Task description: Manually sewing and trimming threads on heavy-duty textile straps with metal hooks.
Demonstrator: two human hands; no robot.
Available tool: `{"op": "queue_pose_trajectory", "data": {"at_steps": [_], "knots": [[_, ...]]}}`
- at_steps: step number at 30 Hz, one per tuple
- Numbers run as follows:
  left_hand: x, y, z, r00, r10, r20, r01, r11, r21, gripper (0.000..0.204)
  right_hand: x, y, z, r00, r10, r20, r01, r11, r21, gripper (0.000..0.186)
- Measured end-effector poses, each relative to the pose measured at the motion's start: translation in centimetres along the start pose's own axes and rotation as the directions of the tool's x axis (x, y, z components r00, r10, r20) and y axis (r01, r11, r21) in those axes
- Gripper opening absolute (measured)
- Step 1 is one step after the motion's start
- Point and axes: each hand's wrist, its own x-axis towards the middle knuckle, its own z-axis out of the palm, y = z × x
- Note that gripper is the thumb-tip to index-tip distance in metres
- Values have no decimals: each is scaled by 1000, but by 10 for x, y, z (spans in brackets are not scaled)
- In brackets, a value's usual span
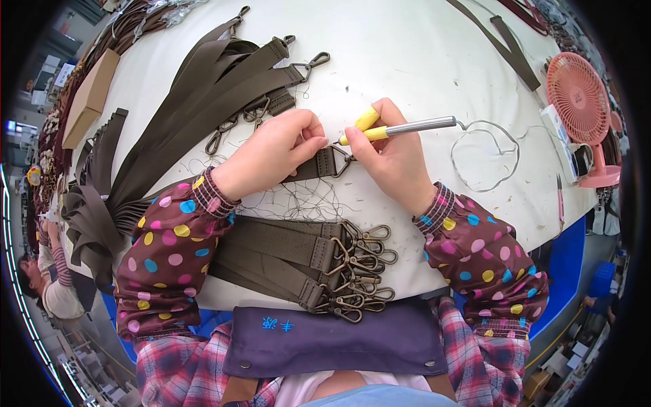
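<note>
My right hand (397,159) is closed around a corded pen-shaped tool (420,125), with a yellow grip and a metal-grey rear end. Yellow wrapping covers one of its fingers. The tool's tip points left at the stitched end of a dark olive webbing strap (320,165), which carries a metal ring (344,161). Over this strap, my left hand (281,146) is closed in a pinch close to the tip; whatever lies between its fingertips is too small to make out. Loose dark threads (305,200) lie below the strap.
Straps with bronze snap hooks (359,264) lie stacked nearest me. A larger pile of straps (196,102) spreads at the left, beside a cardboard box (91,98). On the right are a pink fan (580,102), a white power strip (559,142), a thin pink-handled tool (560,203) and a looped cord.
</note>
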Motion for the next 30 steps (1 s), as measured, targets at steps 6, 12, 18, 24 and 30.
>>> {"op": "queue_pose_trajectory", "data": {"at_steps": [6, 12, 18, 24, 30], "knots": [[-3, -7, -5, 1000, 17, 9, -16, 997, -79, 13, -1, 1, 2, 996, 24, 89, -21, 999, -33, 17], [-2, -9, 1, 924, 380, -48, -356, 898, 258, 15, 2, 1, 2, 1000, 13, -28, -12, 999, 52, 18], [2, -14, 1, 944, 321, -73, -295, 923, 246, 13, 2, -3, 2, 1000, -2, -7, 2, 1000, 7, 19], [-1, -11, 3, 998, 51, -41, -52, 998, -34, 17, 0, 3, 1, 998, -19, 52, 21, 1000, -23, 20], [-4, -13, 1, 997, 62, -48, -64, 997, -32, 17, 0, 0, 3, 992, -15, 128, 28, 995, -97, 23]]}}
